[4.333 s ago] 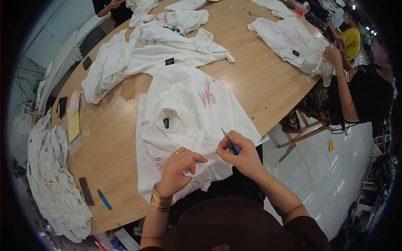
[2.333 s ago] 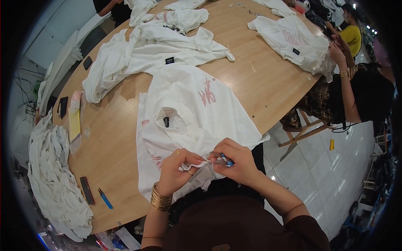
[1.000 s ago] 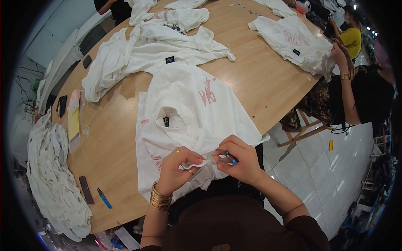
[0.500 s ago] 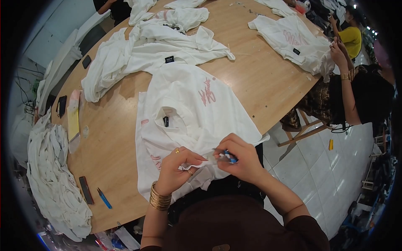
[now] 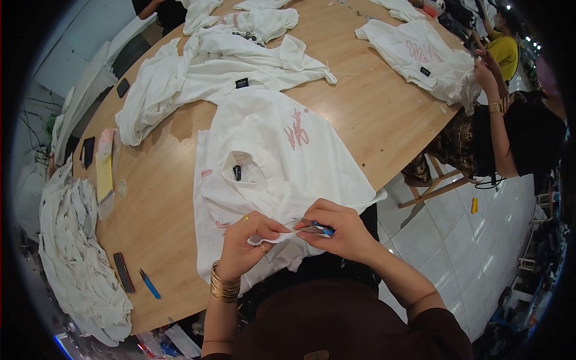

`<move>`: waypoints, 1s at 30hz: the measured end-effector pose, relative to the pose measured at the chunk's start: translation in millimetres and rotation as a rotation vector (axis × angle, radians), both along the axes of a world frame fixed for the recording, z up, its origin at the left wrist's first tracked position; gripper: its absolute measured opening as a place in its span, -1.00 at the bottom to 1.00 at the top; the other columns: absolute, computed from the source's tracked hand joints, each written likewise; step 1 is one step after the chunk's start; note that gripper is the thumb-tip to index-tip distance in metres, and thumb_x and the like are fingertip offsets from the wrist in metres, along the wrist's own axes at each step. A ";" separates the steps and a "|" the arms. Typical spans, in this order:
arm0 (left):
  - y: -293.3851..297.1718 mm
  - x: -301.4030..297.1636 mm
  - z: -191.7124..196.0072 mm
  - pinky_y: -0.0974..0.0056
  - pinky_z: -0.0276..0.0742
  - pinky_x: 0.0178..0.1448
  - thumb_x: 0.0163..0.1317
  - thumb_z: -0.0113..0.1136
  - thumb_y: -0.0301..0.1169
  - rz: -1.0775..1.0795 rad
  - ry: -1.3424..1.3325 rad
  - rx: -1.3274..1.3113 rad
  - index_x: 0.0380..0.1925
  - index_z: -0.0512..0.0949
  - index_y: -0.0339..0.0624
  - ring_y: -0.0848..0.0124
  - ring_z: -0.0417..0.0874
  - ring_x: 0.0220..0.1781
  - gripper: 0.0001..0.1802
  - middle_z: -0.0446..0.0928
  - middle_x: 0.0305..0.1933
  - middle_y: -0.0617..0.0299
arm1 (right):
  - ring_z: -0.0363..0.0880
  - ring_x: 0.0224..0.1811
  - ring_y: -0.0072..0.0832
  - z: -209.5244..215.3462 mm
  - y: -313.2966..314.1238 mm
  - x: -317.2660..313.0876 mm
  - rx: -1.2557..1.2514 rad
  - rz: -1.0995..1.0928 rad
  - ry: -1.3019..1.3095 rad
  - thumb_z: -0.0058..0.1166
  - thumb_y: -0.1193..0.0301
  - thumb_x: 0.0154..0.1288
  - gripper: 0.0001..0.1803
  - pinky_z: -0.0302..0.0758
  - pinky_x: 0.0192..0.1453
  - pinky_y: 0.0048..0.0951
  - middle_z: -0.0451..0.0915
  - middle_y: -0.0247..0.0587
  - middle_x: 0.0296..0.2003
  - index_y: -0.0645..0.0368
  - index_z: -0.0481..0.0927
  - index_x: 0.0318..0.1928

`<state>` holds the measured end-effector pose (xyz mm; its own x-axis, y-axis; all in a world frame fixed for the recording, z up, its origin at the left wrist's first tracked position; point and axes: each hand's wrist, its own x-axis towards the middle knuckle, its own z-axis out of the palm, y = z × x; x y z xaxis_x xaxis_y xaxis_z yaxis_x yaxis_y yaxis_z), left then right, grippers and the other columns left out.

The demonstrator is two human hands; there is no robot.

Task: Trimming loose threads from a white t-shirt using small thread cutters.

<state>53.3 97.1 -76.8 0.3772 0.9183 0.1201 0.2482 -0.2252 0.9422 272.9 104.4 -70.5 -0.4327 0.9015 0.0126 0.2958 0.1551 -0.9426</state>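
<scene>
A white shirt (image 5: 324,150) with pink lettering and a dark neck label lies spread on the table before me, its near edge bunched up at my hands. My left hand (image 5: 247,240) pinches a fold of this cloth between thumb and fingers. Close beside it, my right hand (image 5: 339,231) is closed around small blue thread snips (image 5: 323,229), whose metal blades point left toward the pinched cloth. The right fingertips are at the cloth edge; whether they also grip the fabric I cannot tell.
On the round wooden table (image 5: 162,198) lie more white shirts (image 5: 234,60), a heaped white garment pile (image 5: 84,252), blue snips (image 5: 150,284), a dark flat case (image 5: 123,273) and a phone (image 5: 123,87). At right a seated person (image 5: 510,132) handles another white shirt (image 5: 420,60).
My right hand has moved slightly down and left, with the snips' blades now alongside the cloth edge. The left hand has shifted a little left, still pinching the shirt.
</scene>
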 end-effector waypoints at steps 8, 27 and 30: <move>-2.5 7.8 8.9 0.35 0.46 -0.16 -0.15 0.23 -0.66 0.065 -0.011 -0.128 -0.51 0.51 -0.17 0.39 0.57 -0.26 -0.82 0.60 -0.32 0.28 | 0.47 -0.46 -0.32 -4.8 0.9 -5.1 0.076 0.024 0.000 0.23 0.43 -0.04 -0.77 0.41 -0.39 -0.42 0.42 -0.25 -0.40 0.21 0.48 -0.37; 2.8 11.8 5.7 0.32 0.39 -0.18 -0.19 0.26 -0.64 0.006 0.146 0.108 -0.55 0.47 -0.16 0.34 0.53 -0.31 -0.80 0.58 -0.37 0.31 | 0.48 -0.44 -0.33 -4.6 -4.7 -4.8 0.143 -0.029 0.007 0.22 0.51 -0.12 -0.76 0.43 -0.39 -0.42 0.41 -0.26 -0.40 0.19 0.50 -0.35; 2.5 11.5 5.2 0.32 0.39 -0.17 -0.19 0.27 -0.64 0.007 0.139 0.096 -0.55 0.46 -0.17 0.34 0.53 -0.31 -0.80 0.58 -0.37 0.30 | 0.48 -0.44 -0.32 -11.0 -3.6 -4.0 0.187 -0.034 0.002 0.24 0.52 -0.15 -0.73 0.44 -0.40 -0.42 0.41 -0.27 -0.39 0.19 0.50 -0.35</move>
